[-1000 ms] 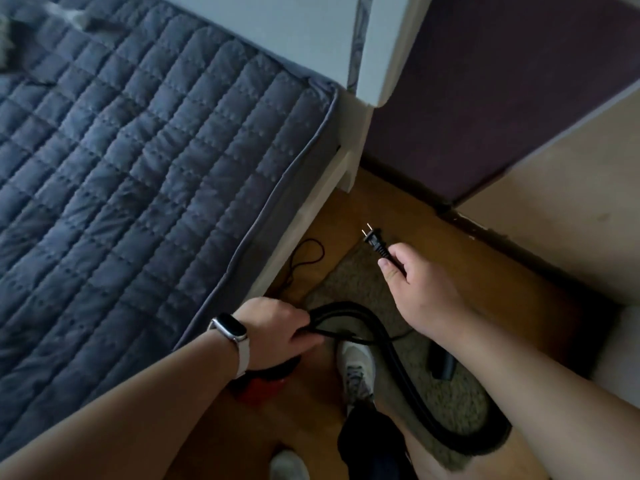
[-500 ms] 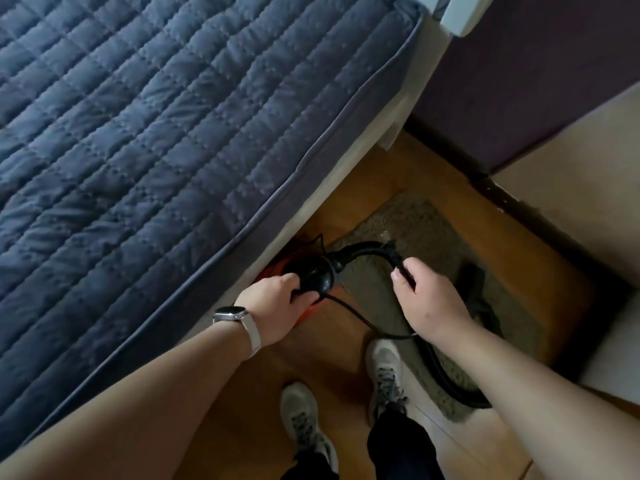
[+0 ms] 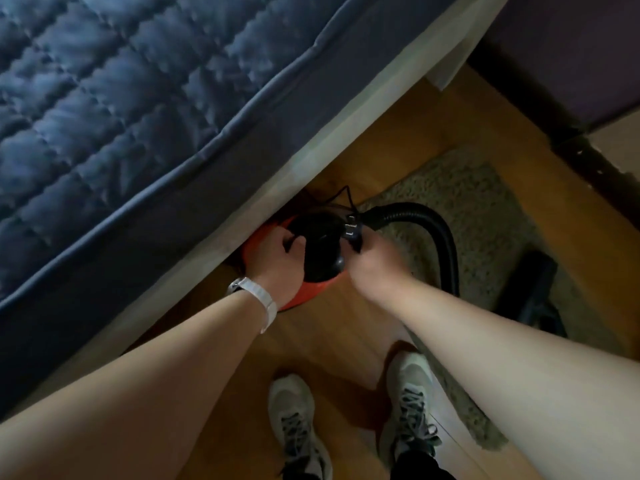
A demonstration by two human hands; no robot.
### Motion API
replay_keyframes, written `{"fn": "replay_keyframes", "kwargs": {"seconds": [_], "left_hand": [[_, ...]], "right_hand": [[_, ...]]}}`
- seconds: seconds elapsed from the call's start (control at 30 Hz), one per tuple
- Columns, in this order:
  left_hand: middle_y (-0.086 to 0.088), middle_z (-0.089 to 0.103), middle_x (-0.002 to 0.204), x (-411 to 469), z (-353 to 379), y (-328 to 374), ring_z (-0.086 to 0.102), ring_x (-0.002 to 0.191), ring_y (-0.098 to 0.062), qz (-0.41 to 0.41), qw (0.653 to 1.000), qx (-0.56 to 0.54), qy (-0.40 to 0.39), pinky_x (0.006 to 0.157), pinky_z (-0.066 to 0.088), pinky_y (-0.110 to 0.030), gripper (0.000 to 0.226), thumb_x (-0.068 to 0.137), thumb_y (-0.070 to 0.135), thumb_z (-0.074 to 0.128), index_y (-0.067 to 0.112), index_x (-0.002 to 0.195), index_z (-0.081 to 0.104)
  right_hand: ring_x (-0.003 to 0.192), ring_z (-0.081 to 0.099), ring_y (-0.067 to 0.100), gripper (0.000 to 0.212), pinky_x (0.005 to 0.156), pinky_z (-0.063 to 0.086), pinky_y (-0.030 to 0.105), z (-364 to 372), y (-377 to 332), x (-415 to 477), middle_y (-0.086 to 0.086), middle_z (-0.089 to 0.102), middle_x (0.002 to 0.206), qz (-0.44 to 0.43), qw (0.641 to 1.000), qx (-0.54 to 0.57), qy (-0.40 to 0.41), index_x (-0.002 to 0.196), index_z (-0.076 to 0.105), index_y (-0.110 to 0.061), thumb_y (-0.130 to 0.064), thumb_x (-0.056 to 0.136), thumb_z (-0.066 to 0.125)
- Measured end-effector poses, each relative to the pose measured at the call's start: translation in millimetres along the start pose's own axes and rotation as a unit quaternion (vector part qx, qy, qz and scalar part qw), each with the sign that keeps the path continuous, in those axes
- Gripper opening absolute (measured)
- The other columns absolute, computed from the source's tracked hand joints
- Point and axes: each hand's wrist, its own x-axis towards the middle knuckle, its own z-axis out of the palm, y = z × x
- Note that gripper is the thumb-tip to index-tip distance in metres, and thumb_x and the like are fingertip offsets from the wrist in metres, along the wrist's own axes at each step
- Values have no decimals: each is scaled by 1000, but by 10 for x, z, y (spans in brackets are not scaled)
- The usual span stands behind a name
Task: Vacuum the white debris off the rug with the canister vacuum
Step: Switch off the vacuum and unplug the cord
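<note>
Left hand [image 3: 277, 263] curls onto the round red-and-black canister vacuum [image 3: 320, 252] mid-frame; I see right hand [image 3: 370, 266] pinching its black plug [image 3: 351, 229] (blurred) alongside.

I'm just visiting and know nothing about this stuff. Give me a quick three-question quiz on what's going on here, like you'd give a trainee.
1. True or false: the plug is pushed into a wall socket.
2. The left hand holds: A a broom; B the canister vacuum; C a bucket.
3. Fill in: the black hose arches over the ____.
Key: 1 false, the right hand holds it; 2 B; 3 rug.
</note>
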Motion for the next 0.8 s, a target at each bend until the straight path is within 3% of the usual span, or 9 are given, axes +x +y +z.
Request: {"fn": "replay_keyframes", "kwargs": {"seconds": [0.07, 0.2, 0.3, 0.37, 0.43, 0.5, 0.6, 0.7, 0.8], "left_hand": [[0, 61, 101, 73, 98, -90, 57, 95, -18, 26, 999, -32, -14, 80, 41, -29, 11, 99, 26, 49, 19, 100, 57], [8, 64, 94, 199, 222, -250, 60, 90, -11, 61, 996, -54, -36, 80, 47, -27, 8, 98, 22, 53, 23, 93, 60], [4, 65, 80, 274, 271, -286, 60, 71, -10, -16, 984, -166, -60, 62, 47, -18, 20, 98, 20, 51, 20, 81, 61], [-4, 62, 71, 321, 231, -249, 53, 54, -14, -80, 959, -246, -114, 47, 40, -20, 32, 102, 29, 43, 13, 83, 64], [-7, 63, 69, 369, 164, -221, 51, 48, -16, -100, 940, -273, -179, 45, 35, -25, 51, 102, 47, 34, 10, 91, 68], [-3, 65, 70, 400, 108, -210, 54, 48, -16, -63, 951, -212, -215, 46, 36, -25, 49, 99, 50, 39, 12, 92, 69], [-1, 65, 71, 421, 44, -187, 56, 51, -12, -3, 963, -138, -231, 49, 41, -21, 23, 97, 27, 55, 8, 92, 68], [-3, 64, 71, 452, -8, -178, 55, 50, -8, 9, 968, -121, -220, 48, 42, -15, 15, 96, 14, 56, 4, 96, 66], [1, 64, 74, 484, -75, -251, 56, 53, -2, 28, 978, -85, -188, 56, 47, -17, 10, 95, 15, 56, 10, 101, 62]], "right_hand": [[72, 64, 13, 11, 55, 48, 27, 220, 44, 164, -8, 63, 87, 13, 1000, -8, -14, 107, 54, -31, -30, 101, 46], [80, 65, 19, 17, 71, 58, 38, 413, 166, 373, 0, 67, 96, 11, 998, -42, -52, 113, 56, -25, -31, 100, 47], [68, 56, 16, 10, 55, 46, 34, 436, 195, 454, -3, 57, 81, -54, 983, -165, -66, 100, 46, -20, -30, 98, 48], [71, 57, 20, 12, 55, 41, 33, 419, 188, 469, -2, 56, 85, -100, 959, -257, -65, 100, 41, -21, -32, 98, 46], [81, 61, 27, 17, 58, 41, 34, 396, 176, 472, 4, 60, 96, -140, 936, -316, -68, 106, 42, -18, -33, 98, 45], [85, 62, 30, 19, 59, 42, 35, 388, 154, 470, 6, 59, 101, -158, 924, -339, -75, 111, 44, -17, -31, 97, 43], [84, 59, 26, 13, 64, 49, 38, 366, 86, 477, 5, 58, 101, -170, 923, -336, -83, 108, 44, -19, -27, 97, 41], [87, 57, 25, 18, 68, 48, 37, 343, 84, 497, 3, 56, 103, -204, 916, -327, -112, 111, 47, -17, -29, 98, 43], [92, 58, 27, 22, 73, 48, 38, 264, 194, 503, 6, 58, 105, -243, 915, -304, -108, 113, 51, -14, -28, 97, 49]]}}
